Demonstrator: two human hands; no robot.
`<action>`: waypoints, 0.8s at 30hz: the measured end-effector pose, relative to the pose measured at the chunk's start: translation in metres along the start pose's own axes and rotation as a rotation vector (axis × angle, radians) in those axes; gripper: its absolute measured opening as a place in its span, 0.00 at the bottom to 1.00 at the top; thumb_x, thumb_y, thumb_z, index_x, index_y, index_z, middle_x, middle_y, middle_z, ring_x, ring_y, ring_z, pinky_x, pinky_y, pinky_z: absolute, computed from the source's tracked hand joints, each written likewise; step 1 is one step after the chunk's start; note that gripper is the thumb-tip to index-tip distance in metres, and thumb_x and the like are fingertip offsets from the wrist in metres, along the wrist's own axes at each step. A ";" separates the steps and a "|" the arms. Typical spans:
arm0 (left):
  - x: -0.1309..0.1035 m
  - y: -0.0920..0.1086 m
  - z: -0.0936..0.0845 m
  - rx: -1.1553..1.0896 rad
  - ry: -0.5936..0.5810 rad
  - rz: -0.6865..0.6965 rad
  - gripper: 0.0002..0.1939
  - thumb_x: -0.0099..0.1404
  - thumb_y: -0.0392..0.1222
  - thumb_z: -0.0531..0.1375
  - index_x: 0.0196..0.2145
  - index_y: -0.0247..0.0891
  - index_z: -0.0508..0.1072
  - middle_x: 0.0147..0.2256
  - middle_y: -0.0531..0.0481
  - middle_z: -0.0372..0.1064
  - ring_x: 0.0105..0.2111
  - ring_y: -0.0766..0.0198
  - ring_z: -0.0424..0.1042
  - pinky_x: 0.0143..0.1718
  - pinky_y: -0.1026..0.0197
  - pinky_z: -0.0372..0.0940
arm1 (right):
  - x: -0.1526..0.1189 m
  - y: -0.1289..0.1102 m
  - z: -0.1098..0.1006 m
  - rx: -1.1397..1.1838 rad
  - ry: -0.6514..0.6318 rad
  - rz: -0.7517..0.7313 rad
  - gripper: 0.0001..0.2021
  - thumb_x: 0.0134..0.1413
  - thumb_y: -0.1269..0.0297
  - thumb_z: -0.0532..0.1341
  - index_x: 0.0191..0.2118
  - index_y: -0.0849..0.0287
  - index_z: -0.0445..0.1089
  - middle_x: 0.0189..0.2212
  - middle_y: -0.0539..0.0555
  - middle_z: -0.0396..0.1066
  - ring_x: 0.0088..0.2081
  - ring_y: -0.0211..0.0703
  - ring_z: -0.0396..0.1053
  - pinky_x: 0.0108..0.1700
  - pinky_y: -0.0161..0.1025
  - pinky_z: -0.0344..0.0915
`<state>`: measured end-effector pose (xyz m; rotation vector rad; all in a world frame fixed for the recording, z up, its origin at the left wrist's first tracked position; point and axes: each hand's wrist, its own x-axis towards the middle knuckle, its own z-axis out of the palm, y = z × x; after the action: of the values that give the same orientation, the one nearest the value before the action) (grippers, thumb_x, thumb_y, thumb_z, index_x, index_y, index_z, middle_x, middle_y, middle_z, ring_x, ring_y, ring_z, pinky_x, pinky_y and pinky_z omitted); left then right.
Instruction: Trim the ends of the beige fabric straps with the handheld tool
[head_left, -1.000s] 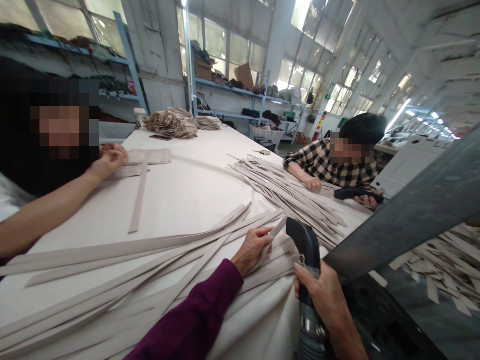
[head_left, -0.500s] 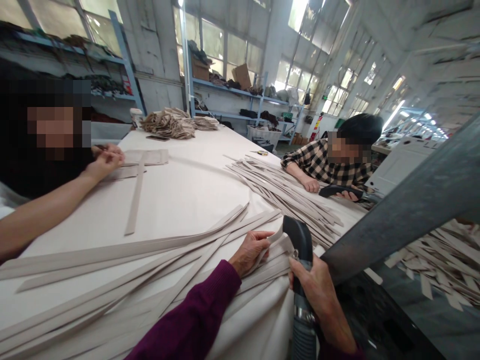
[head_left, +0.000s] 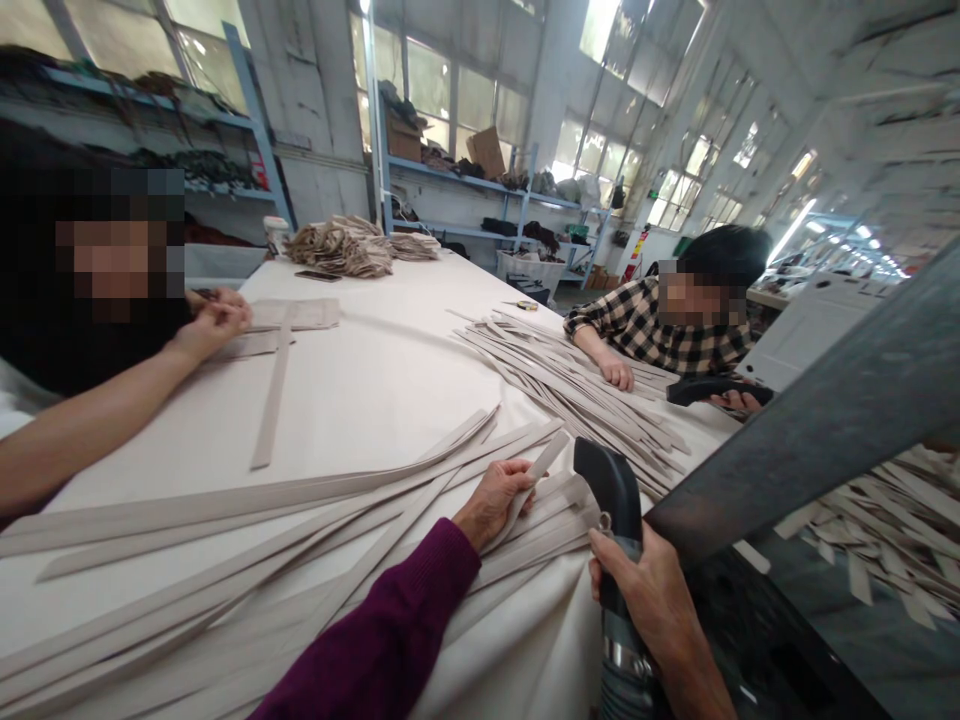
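My left hand (head_left: 496,503) pinches a beige fabric strip (head_left: 551,452) near its end. That end sticks up, a short way left of the nozzle's tip. My right hand (head_left: 651,580) is wrapped round a black curved hose nozzle (head_left: 606,475), its thumb lying beside a small metal ring. Below the hand, a metal clamp joins the nozzle to a ribbed hose (head_left: 624,690). More long strips (head_left: 300,495) fan across the white table (head_left: 390,350), and several lie under my left hand. My right fingers are partly hidden behind the nozzle.
A co-worker at left (head_left: 210,325) handles fabric pieces. Another, in a checked shirt (head_left: 637,325), holds a similar black nozzle (head_left: 705,388) beside a strip pile (head_left: 555,370). A slanted metal post (head_left: 795,410) stands close to my right hand. More strips (head_left: 885,530) hang beyond it.
My right hand and the nozzle have moved slightly right, away from the strip's end, which now shows free of the nozzle. The co-worker's nozzle at the far right has also moved right.
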<state>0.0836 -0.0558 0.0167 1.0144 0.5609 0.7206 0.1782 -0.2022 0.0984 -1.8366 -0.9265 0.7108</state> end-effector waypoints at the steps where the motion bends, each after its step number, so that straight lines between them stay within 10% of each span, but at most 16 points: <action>1: 0.001 -0.001 0.000 0.043 0.021 0.020 0.09 0.48 0.36 0.57 0.29 0.29 0.70 0.16 0.55 0.57 0.14 0.74 0.54 0.16 0.69 0.50 | -0.001 0.000 0.000 0.001 -0.007 0.006 0.10 0.45 0.58 0.57 0.25 0.58 0.58 0.11 0.45 0.63 0.14 0.37 0.63 0.18 0.32 0.60; 12: -0.006 0.003 0.005 1.202 0.327 0.431 0.24 0.60 0.42 0.51 0.55 0.38 0.58 0.41 0.41 0.62 0.33 0.60 0.66 0.32 0.61 0.59 | -0.006 0.002 0.007 -0.055 -0.087 0.009 0.12 0.46 0.55 0.57 0.25 0.59 0.60 0.12 0.46 0.64 0.15 0.38 0.63 0.20 0.33 0.60; 24: -0.004 0.010 -0.006 -0.262 -0.120 -0.113 0.19 0.54 0.39 0.56 0.43 0.36 0.58 0.24 0.58 0.53 0.15 0.78 0.47 0.14 0.73 0.39 | -0.018 0.001 0.007 -0.116 -0.102 0.026 0.13 0.47 0.53 0.55 0.24 0.58 0.60 0.12 0.46 0.63 0.16 0.37 0.61 0.20 0.32 0.59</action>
<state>0.0739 -0.0514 0.0236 0.7698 0.4040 0.6103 0.1632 -0.2144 0.0958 -1.9314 -1.0301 0.7880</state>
